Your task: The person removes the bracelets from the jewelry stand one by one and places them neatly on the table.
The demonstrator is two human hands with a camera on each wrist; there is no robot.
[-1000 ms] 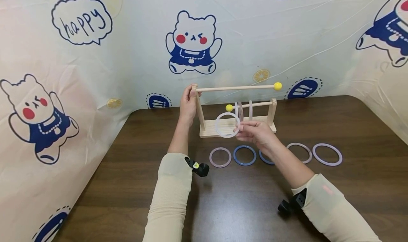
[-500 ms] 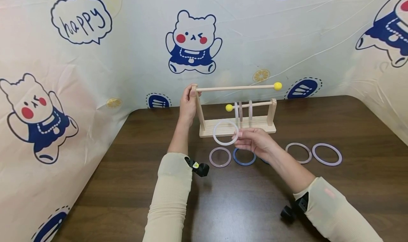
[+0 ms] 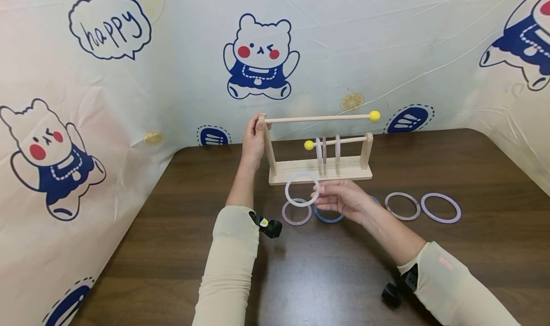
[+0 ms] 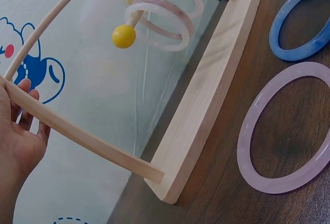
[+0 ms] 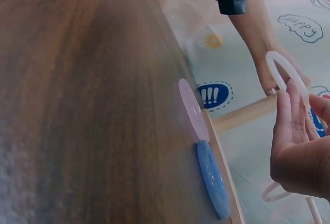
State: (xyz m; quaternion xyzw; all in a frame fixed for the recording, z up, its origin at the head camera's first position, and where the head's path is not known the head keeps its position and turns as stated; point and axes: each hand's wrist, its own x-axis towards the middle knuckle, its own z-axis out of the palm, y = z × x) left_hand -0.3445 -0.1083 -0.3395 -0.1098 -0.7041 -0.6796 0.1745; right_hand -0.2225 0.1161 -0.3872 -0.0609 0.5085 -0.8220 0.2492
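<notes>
My left hand (image 3: 253, 142) holds the top of the tall left post of a wooden bangle rack (image 3: 352, 169). In the left wrist view its fingers (image 4: 32, 108) show behind that post. Thumb and fingers of my right hand (image 3: 343, 199) pinch a white bangle (image 3: 287, 191) at its right side, in front of the rack's base. This bangle is raised and overlaps a light purple bangle (image 3: 296, 224) lying below. Three pale bangles (image 3: 338, 149) hang on the rack's lower rod, which ends in a yellow ball (image 3: 309, 145). The upper rod (image 3: 318, 119) bears no bangle.
A blue bangle (image 3: 329, 221) lies right of the light purple one, with another blue bangle (image 3: 375, 200) mostly hidden behind my right hand. Further right lie a greyish-pink bangle (image 3: 406, 219) and a lavender bangle (image 3: 447, 222). A printed cloth (image 3: 180, 78) stands behind the table (image 3: 172, 259).
My right hand has come down and toward me with the white bangle, away from the lower rod's yellow ball. My left hand has stayed on the post.
</notes>
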